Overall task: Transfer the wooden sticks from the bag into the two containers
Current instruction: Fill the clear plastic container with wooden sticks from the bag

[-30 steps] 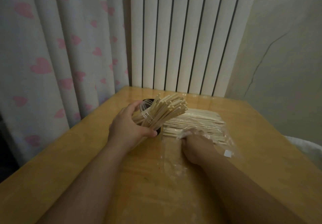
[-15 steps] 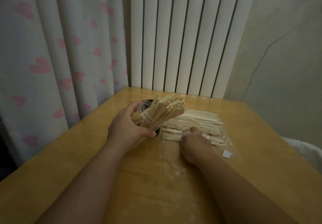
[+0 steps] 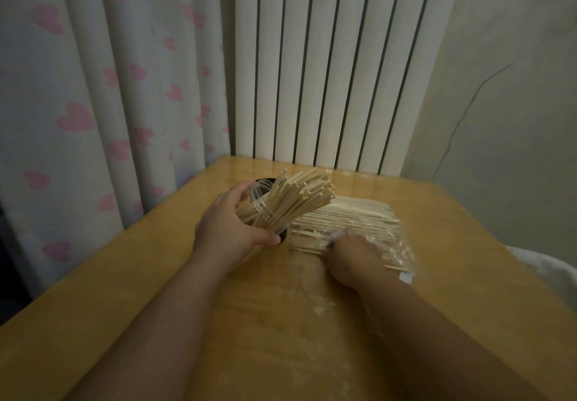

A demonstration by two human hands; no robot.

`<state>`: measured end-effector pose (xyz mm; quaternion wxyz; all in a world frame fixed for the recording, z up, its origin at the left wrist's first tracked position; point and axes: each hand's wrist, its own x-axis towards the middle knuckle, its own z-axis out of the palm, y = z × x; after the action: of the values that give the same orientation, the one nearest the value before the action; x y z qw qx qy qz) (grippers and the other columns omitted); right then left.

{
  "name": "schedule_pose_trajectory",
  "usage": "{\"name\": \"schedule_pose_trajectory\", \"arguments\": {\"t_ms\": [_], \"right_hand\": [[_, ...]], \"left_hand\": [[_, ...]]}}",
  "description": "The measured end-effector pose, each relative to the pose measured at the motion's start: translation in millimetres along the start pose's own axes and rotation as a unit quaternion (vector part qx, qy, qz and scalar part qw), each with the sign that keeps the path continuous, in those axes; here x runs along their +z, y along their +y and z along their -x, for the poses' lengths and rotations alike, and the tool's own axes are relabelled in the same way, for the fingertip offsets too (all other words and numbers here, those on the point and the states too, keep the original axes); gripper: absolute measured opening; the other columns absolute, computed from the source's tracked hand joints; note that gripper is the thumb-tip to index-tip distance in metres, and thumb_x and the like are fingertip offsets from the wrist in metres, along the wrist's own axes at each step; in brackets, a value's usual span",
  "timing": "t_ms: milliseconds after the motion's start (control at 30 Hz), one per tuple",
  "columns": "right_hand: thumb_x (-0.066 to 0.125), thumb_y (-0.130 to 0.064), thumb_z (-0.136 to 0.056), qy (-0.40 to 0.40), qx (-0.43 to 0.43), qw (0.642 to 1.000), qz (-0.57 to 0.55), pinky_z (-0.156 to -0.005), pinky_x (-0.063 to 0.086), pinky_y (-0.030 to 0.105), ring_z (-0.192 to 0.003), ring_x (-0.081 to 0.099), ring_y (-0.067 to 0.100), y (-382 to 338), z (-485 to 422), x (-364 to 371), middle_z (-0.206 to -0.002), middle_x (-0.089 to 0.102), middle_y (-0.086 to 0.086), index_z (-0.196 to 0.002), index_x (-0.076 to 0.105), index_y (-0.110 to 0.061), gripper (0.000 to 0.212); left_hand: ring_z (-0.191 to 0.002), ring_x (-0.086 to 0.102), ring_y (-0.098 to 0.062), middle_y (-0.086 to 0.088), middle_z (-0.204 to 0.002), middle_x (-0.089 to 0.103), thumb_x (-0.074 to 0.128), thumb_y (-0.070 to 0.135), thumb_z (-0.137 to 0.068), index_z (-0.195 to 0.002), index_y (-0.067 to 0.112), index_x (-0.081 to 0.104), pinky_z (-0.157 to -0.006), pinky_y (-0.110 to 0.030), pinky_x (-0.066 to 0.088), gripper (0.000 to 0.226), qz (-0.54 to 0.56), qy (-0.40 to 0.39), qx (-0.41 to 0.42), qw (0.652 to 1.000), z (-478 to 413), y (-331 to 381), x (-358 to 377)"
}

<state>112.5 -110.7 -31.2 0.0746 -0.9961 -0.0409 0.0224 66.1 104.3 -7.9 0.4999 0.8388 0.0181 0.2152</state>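
L hand point(image 3: 231, 232) grips the tilted clear container point(image 3: 259, 196) w/ stick bundle point(image 3: 299, 197) fanning out. R hand point(image 3: 352, 260) is inside the bag point(image 3: 402, 244), over the loose sticks point(image 3: 343, 216) — fingers hidden by plastic, can't tell its grip.

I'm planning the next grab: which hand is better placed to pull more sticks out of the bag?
The right hand: it lies on the wooden sticks in the plastic bag, while the left hand grips the tilted clear container.
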Motion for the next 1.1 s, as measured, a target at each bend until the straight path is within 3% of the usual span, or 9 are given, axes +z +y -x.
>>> {"name": "schedule_pose_trajectory", "arguments": {"t_ms": [133, 233, 300, 433, 533, 633, 800, 967, 1100], "right_hand": [[0.056, -0.030, -0.098, 0.013, -0.029, 0.999, -0.041, -0.096, 0.046, 0.035, -0.115, 0.058, 0.026, 0.6, 4.3, -0.8, -0.121, 0.064, 0.004, -0.100, 0.063, -0.028, 0.008], [0.053, -0.020, -0.098, -0.027, -0.038, 0.995, -0.083, -0.084, 0.043, 0.028, -0.113, 0.057, 0.024, 3.6, 10.9, -4.1, -0.125, 0.061, 0.004, -0.120, 0.057, -0.023, 0.022], [0.052, -0.023, -0.100, -0.042, -0.036, 0.996, -0.064, -0.087, 0.043, 0.028, -0.116, 0.056, 0.024, 4.3, 15.6, -4.0, -0.129, 0.059, 0.005, -0.128, 0.055, -0.020, 0.029], [0.048, -0.026, -0.100, -0.010, -0.030, 0.999, -0.021, -0.090, 0.049, 0.036, -0.107, 0.059, 0.028, 3.7, 22.8, 3.9, -0.119, 0.063, 0.009, -0.107, 0.057, -0.018, 0.015], [0.047, -0.024, -0.100, 0.018, -0.041, 0.999, 0.016, -0.092, 0.049, 0.038, -0.109, 0.058, 0.029, 2.9, 31.0, 5.1, -0.119, 0.061, 0.009, -0.112, 0.057, -0.017, 0.017], [0.047, -0.020, -0.099, 0.045, -0.065, 0.997, 0.021, -0.089, 0.048, 0.037, -0.108, 0.058, 0.029, 2.7, 36.5, 3.7, -0.118, 0.062, 0.009, -0.114, 0.056, -0.018, 0.018], [0.049, -0.016, -0.096, 0.025, -0.071, 0.996, 0.048, -0.086, 0.047, 0.036, -0.108, 0.059, 0.029, 2.0, 42.3, -5.8, -0.115, 0.063, 0.009, -0.112, 0.059, -0.016, 0.019], [0.051, -0.015, -0.093, 0.081, -0.084, 0.993, 0.034, -0.076, 0.041, 0.034, -0.104, 0.058, 0.028, 0.7, 50.9, -16.0, -0.111, 0.059, 0.006, -0.108, 0.057, -0.017, 0.017], [0.052, -0.016, -0.092, 0.093, -0.100, 0.991, 0.012, -0.072, 0.045, 0.031, -0.098, 0.060, 0.022, -1.1, 59.6, -25.6, -0.106, 0.063, -0.002, -0.105, 0.052, -0.027, 0.017]], "left_hand": [[-0.122, 0.051, -0.014, 0.013, -0.137, 0.054, 0.099, 0.030, -0.044, -0.140, 0.048, 0.047, -0.105, -0.051, 0.045, 0.111, -0.002, 0.000, 0.001, 1.000, -0.8, -0.4, 0.0], [-0.122, 0.051, -0.014, 0.013, -0.137, 0.055, 0.099, 0.029, -0.044, -0.141, 0.047, 0.047, -0.105, -0.049, 0.044, 0.111, -0.006, -0.001, 0.003, 1.000, -0.7, -0.3, 0.0], [-0.122, 0.051, -0.014, 0.012, -0.137, 0.054, 0.099, 0.028, -0.044, -0.141, 0.045, 0.047, -0.105, -0.048, 0.044, 0.112, -0.009, -0.001, 0.004, 1.000, -0.2, 0.3, -0.1], [-0.123, 0.050, -0.013, 0.013, -0.137, 0.054, 0.099, 0.030, -0.042, -0.141, 0.045, 0.048, -0.105, -0.049, 0.044, 0.112, -0.006, -0.002, 0.002, 1.000, 0.4, 0.8, 0.2], [-0.124, 0.051, -0.015, 0.013, -0.136, 0.055, 0.097, 0.035, -0.039, -0.141, 0.046, 0.048, -0.105, -0.052, 0.044, 0.113, -0.007, -0.004, 0.000, 1.000, 1.0, 1.6, 0.5], [-0.126, 0.049, -0.016, 0.012, -0.138, 0.054, 0.098, 0.031, -0.043, -0.142, 0.046, 0.047, -0.105, -0.053, 0.044, 0.112, -0.012, -0.004, -0.003, 1.000, 1.1, 1.7, 0.7], [-0.124, 0.052, -0.017, 0.011, -0.138, 0.055, 0.099, 0.028, -0.044, -0.141, 0.045, 0.048, -0.104, -0.049, 0.046, 0.111, -0.009, -0.004, -0.004, 1.000, 1.8, 1.7, 0.2], [-0.124, 0.052, -0.017, 0.012, -0.138, 0.055, 0.099, 0.028, -0.045, -0.141, 0.045, 0.048, -0.104, -0.049, 0.046, 0.110, -0.009, -0.002, -0.007, 1.000, 2.3, 3.7, -0.2], [-0.118, 0.046, -0.010, 0.014, -0.137, 0.051, 0.098, 0.021, -0.051, -0.144, 0.040, 0.046, -0.098, -0.039, 0.043, 0.108, 0.006, -0.013, -0.005, 1.000, 2.8, 4.4, -2.6]]}}
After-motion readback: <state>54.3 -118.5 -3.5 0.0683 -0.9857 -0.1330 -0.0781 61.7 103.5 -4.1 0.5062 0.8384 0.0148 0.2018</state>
